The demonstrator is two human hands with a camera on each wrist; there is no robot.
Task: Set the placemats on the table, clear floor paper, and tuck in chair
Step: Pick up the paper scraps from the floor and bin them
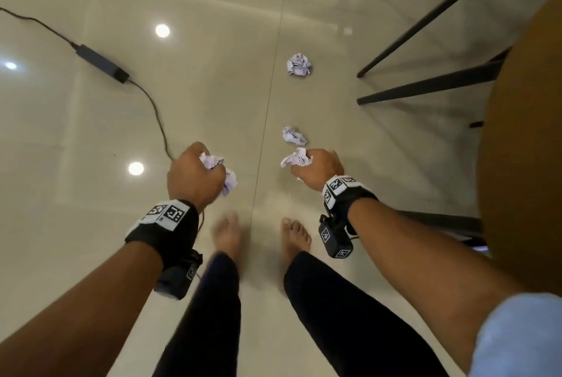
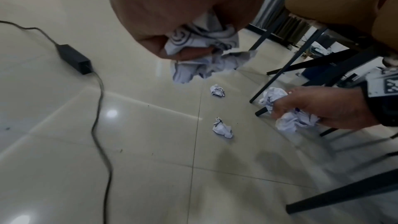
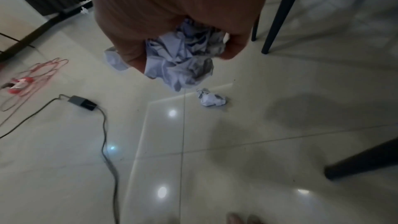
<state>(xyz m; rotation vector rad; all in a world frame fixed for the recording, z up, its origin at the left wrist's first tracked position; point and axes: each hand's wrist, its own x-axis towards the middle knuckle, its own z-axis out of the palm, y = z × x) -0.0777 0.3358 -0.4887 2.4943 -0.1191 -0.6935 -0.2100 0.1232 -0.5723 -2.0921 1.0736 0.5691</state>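
As we gather floor paper by fistfuls, left hand [image 1: 194, 175] and right hand [image 1: 319, 168] fingers [image 2: 286, 106] clench one wad [image 1: 296, 159] each; two balls [image 1: 293, 135] lie mid-frame.

The head camera is looking steeply down, the power adapter [image 1: 102, 63] lying at its upper left. The left wrist camera is hanging close behind the left hand [image 2: 172, 6] and its crumpled paper [image 2: 204, 64] — the adapter showing left of them. The right wrist camera is tilting down past the right hand [image 3: 172, 6], the adapter lower-left. All three are sharing the adapter, its cable [image 2: 101, 88] and a paper ball [image 1: 293, 135] right of it.
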